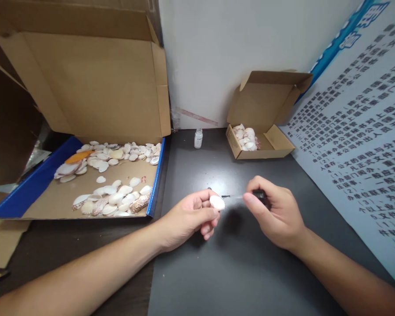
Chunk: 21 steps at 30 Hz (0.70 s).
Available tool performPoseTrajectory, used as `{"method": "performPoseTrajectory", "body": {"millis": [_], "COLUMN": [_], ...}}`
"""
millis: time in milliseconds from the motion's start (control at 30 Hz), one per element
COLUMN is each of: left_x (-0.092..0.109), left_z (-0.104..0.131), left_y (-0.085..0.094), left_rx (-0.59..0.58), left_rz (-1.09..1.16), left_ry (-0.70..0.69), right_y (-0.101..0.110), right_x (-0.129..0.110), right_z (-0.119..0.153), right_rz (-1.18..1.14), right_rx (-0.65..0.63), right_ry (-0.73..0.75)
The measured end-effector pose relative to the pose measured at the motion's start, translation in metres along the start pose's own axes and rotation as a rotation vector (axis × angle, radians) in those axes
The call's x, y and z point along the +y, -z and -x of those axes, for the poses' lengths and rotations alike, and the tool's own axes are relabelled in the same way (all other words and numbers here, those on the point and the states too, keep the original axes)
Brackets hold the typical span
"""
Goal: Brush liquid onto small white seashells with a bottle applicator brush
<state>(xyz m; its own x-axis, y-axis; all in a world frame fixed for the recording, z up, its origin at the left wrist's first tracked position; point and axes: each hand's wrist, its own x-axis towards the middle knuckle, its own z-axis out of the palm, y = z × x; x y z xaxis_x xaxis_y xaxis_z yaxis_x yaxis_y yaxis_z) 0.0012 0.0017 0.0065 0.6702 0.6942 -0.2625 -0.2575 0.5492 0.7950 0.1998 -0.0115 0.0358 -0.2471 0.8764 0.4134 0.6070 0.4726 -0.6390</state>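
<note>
A small white seashell [217,202] is pinched between the thumb and fingers of my left hand [195,213], its ribbed face up. My right hand [274,210] grips the black cap of a brush applicator [259,195]. Its thin stem points left, and the dark bristle tip is at the shell's right edge; whether it touches, I cannot tell. Behind my hands, a small uncapped glass bottle [198,139] with a pale label stands upright on the dark table mat [197,281].
To the left lies an open cardboard box [69,186] with blue sides, holding many loose shells. A smaller open box [260,152] with shells stands at the back right. A white wall [217,57] rises behind, and a printed poster [358,109] borders the right side.
</note>
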Motion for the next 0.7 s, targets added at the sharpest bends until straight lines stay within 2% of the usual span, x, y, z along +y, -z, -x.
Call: {"method": "performPoseTrajectory", "body": {"millis": [133, 333, 700], "left_x": [0.0003, -0.0001, -0.0002], "left_z": [0.0004, -0.0010, -0.0009], "left_y": [-0.0003, 0.0007, 0.0006], "left_rx": [0.001, 0.000, 0.005], "left_rz": [-0.002, 0.020, 0.047], "left_ry": [0.010, 0.010, 0.013], "right_y": [-0.0010, -0.0017, -0.0001], "right_x": [0.0024, 0.0038, 0.0074], "right_z": [0.0019, 0.0013, 0.0057], "right_rz": [-0.058, -0.014, -0.164], "right_rx": [-0.074, -0.098, -0.143], "right_ry": [0.087, 0.082, 0.068]}}
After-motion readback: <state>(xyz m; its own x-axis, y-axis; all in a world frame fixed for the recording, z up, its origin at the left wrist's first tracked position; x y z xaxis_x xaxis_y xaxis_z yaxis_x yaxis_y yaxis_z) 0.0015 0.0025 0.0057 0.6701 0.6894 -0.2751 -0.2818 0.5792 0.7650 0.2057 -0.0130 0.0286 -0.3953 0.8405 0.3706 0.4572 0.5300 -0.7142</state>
